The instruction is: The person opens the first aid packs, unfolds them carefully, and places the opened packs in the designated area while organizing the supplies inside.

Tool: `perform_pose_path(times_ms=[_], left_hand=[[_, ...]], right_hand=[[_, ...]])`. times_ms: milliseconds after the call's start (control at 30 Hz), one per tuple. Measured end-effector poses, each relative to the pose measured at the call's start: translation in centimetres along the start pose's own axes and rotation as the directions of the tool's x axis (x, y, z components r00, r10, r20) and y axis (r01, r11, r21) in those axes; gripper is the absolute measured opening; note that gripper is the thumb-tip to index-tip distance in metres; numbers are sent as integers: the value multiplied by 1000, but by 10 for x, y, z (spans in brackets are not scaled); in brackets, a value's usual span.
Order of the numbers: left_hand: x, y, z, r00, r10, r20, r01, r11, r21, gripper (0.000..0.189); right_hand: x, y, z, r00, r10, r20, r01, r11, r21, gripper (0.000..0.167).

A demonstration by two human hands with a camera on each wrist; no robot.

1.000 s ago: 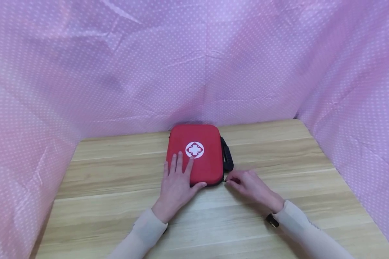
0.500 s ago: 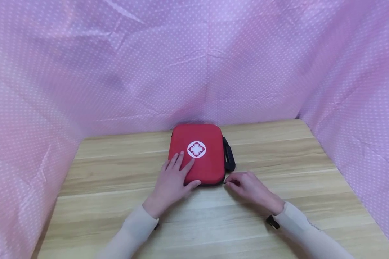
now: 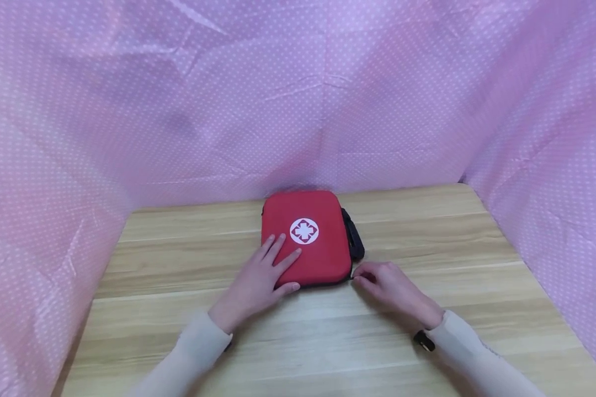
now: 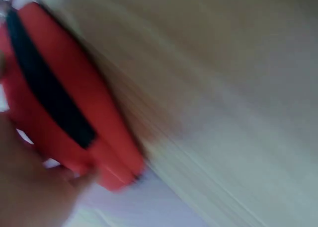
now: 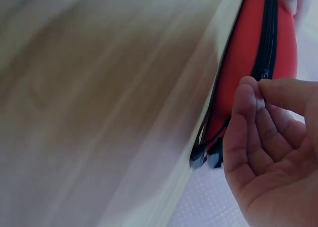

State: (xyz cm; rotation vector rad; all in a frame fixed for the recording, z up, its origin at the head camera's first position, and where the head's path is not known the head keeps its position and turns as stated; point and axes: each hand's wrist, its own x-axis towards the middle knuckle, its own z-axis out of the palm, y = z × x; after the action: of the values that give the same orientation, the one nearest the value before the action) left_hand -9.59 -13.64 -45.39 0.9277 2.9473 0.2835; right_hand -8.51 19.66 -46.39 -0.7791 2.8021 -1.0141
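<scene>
Curtain cloth (image 3: 54, 138), pink with white dots, hangs along the left edge of the table (image 3: 154, 264). Wood stretches from there to the left hand (image 3: 255, 278), its fingers spread apart on the near left part of the red case (image 3: 323, 259). The case lies flat by the table's far edge, close to the curtain behind; its lid is down, hiding any contents. A black zipper (image 5: 268, 33) runs along its near side; a handle (image 3: 356, 242) juts out right. At the near right corner, the right hand (image 3: 391, 288) pinches the zipper pull (image 5: 265, 75) between thumb and forefinger. Tabletop reaches farther right.
</scene>
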Motion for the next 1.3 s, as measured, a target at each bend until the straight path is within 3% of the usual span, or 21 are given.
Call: perform_pose_path(times_ms=[133, 267, 400, 533, 733, 967, 1300], left_hand=[[-11, 21, -6, 999, -51, -20, 52, 995, 82, 76], [-18, 28, -18, 998, 7, -62, -2, 996, 90, 68], [-11, 15, -27, 983, 157, -92, -155, 988, 25, 59], [0, -9, -27, 970, 243, -23, -244, 968, -53, 66], [9, -34, -24, 971, 226, 83, -221, 973, -62, 80], [15, -44, -23, 971, 200, 130, -198, 980, -34, 77], [14, -44, -17, 979, 186, 81, -187, 982, 8, 76]], right_hand=[[2, 8, -6, 1000, 22, -5, -22, 1000, -6, 8], [6, 17, -13, 998, 60, -18, -60, 998, -1, 9], [13, 25, -18, 995, 85, -48, -85, 996, 7, 9], [22, 29, -19, 994, 91, -60, -91, 996, 5, 8], [34, 36, -20, 992, 108, -66, -107, 994, 10, 8], [42, 44, -26, 989, 139, -49, -138, 990, 26, 10], [33, 43, -24, 995, 80, -60, -80, 997, 2, 8]])
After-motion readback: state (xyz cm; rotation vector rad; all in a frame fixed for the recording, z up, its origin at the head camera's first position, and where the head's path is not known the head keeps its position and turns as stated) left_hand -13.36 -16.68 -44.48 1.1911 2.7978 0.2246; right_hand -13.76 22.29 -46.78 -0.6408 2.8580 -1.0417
